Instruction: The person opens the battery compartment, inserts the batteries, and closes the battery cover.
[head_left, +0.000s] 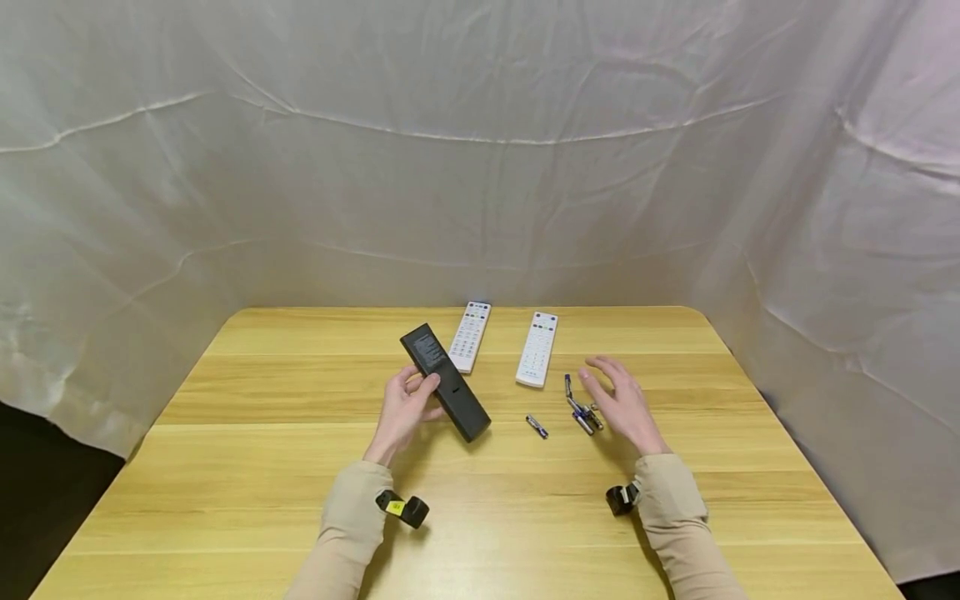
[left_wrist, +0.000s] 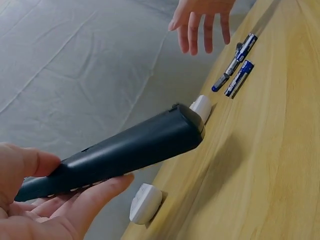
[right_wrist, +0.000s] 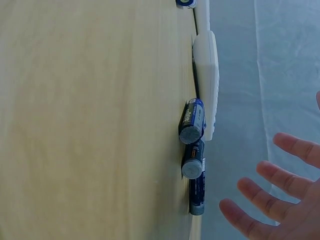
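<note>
My left hand [head_left: 402,408] grips a black remote control [head_left: 453,392] above the table, thumb on its back and fingers underneath. The remote's back, with a printed label near the far end, faces up in the head view. My right hand [head_left: 624,406] hovers beside a small cluster of blue-and-silver batteries [head_left: 583,417], fingers spread and holding nothing. In the right wrist view its fingers [right_wrist: 280,187] stand apart from the batteries [right_wrist: 192,162]. A single battery [head_left: 536,427] lies by itself between the cluster and the black remote.
Two white remote controls lie button side up toward the back of the wooden table [head_left: 262,467]: one [head_left: 470,337] beyond the black remote, the other [head_left: 537,350] to its right. A grey-white curtain [head_left: 480,208] surrounds the table's back and sides.
</note>
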